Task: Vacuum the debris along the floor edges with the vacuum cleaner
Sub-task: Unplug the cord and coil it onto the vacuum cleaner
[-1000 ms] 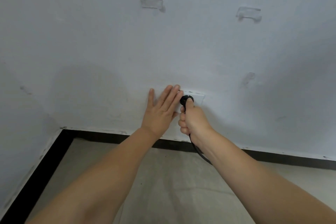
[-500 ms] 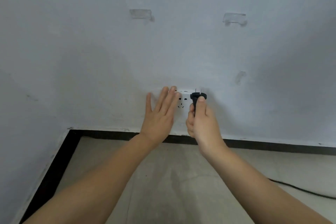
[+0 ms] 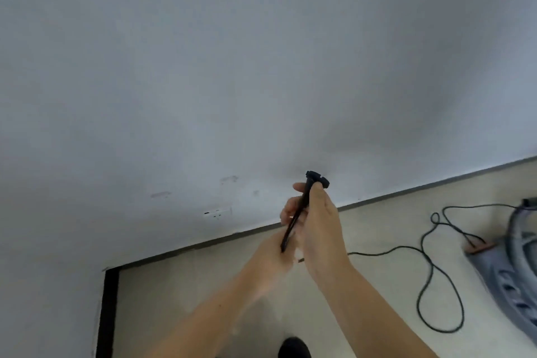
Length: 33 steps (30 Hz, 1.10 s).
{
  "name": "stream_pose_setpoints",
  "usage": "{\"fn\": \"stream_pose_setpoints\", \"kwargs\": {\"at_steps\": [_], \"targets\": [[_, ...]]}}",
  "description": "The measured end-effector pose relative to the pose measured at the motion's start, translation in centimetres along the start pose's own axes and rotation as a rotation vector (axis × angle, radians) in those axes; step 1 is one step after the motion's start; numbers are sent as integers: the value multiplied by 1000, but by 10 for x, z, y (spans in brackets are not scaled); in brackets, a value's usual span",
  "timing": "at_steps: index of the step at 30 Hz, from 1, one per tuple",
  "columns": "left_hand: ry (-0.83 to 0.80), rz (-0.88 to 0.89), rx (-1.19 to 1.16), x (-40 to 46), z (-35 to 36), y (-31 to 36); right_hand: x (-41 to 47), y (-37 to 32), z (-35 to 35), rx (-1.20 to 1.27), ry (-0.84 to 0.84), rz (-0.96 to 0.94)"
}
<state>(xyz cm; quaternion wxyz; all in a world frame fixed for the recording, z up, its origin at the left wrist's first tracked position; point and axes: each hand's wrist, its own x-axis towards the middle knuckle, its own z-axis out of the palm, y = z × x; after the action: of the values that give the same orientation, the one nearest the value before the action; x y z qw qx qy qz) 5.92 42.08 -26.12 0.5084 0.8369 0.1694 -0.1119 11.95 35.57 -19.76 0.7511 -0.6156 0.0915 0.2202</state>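
My right hand [image 3: 322,227] grips a black plug [image 3: 316,179] and holds it up in front of the white wall, prongs away from the socket [image 3: 216,213]. My left hand [image 3: 270,256] is blurred just below and to the left, its fingers curled around the black power cord [image 3: 293,221] under the plug. The rest of the cord [image 3: 430,270] loops over the pale floor toward the grey vacuum cleaner [image 3: 517,256] at the right edge, which is partly cut off.
A dark baseboard [image 3: 203,244] runs along the foot of the wall and turns at the left corner [image 3: 109,285]. A dark shoe tip [image 3: 293,347] shows at the bottom. The cord loops lie on the floor to the right of my arms.
The plug has come out of the socket and moved right and away from the wall. My left hand left the socket plate and went to the cord. The view swung right, showing the vacuum cleaner.
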Motion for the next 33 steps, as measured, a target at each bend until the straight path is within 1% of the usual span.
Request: {"fn": "stream_pose_setpoints", "kwargs": {"at_steps": [1,2,4,5,7,8,9,11,13,15,16,20,23,24,26,27,28,29,30,31,33], "targets": [[-11,8,72,-3,-2,15,-6,-24,-17,-103,29,5],[-63,13,132,-7,-4,34,-13,-46,-35,-252,80,-14],[-118,37,374,-11,-8,76,-31,-81,-72,-645,148,-85],[-144,75,424,-13,-11,99,-41,-94,-88,-900,112,-115],[-202,212,446,-23,-13,140,-61,-112,-111,-1367,-93,-178],[-233,300,461,-29,-14,160,-69,-121,-117,-1476,-191,-192],[-264,363,485,-34,-15,177,-79,-131,-122,-1495,-250,-163],[-319,427,497,-40,-23,201,-102,-154,-130,-1381,-245,-98],[-392,434,397,-45,-34,219,-126,-176,-138,-1220,-202,-59],[-413,437,296,-48,-40,237,-150,-194,-146,-1034,-138,-65],[-404,443,265,-49,-40,246,-160,-202,-152,-949,-69,-100],[-402,455,164,-53,-33,279,-198,-239,-204,-539,315,-238],[-413,495,256,-51,-27,285,-232,-264,-271,-344,664,-300],[-421,485,262,-51,-25,282,-245,-270,-296,-251,790,-304],[-416,444,280,-47,-23,266,-275,-278,-344,11,1040,-284],[-401,416,316,-46,-24,254,-289,-279,-363,169,1134,-276],[-383,379,372,-45,-25,237,-299,-278,-380,329,1192,-264],[-367,346,446,-45,-25,220,-305,-274,-391,472,1213,-242],[-358,329,527,-47,-22,206,-306,-271,-398,563,1205,-213],[-351,332,596,-51,-16,197,-305,-267,-399,589,1178,-191],[-392,411,719,-61,8,206,-296,-261,-390,458,1115,-189]]}}
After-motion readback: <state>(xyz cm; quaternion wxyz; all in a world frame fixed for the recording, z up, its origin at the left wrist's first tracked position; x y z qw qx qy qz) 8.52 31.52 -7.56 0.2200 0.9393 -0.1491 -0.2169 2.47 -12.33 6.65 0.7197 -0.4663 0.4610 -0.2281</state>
